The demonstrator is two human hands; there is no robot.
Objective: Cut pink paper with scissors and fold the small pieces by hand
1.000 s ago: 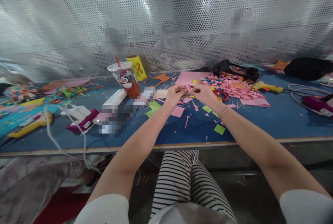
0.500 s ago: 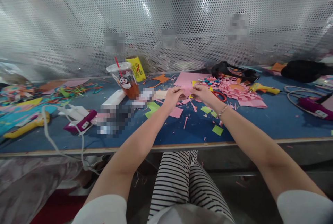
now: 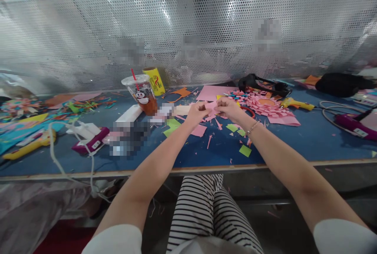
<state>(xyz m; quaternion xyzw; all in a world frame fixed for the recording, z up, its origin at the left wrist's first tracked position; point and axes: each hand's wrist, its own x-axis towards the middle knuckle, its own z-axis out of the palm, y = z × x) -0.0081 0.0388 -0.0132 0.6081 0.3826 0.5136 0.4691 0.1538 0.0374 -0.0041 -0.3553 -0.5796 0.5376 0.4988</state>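
Note:
A small piece of pink paper (image 3: 211, 107) is pinched between both my hands, above the blue table. My left hand (image 3: 196, 113) grips its left side with thumb and fingers. On the other side, my right hand (image 3: 229, 108) pinches the right edge. Beneath and around them lie pink paper strips and scraps, with a pink square (image 3: 198, 130) just below my left hand. Red-handled scissors (image 3: 248, 111) show partly behind my right hand. A fringed pink paper flower (image 3: 265, 102) lies to the right, and a larger pink sheet (image 3: 216, 92) behind.
A plastic cup of brown drink (image 3: 143, 94) with a red straw stands at left, before a yellow can-like roll (image 3: 155, 81). Yellow glue guns (image 3: 297, 104), purple power strips (image 3: 90, 140) and loose cords lie at both sides. A perforated metal screen (image 3: 206, 30) rises behind the table (image 3: 218, 157).
The pink paper between my hands now stands a little more upright and shows a flatter face. Both hands keep hold of it in nearly the same place. The view has shifted slightly.

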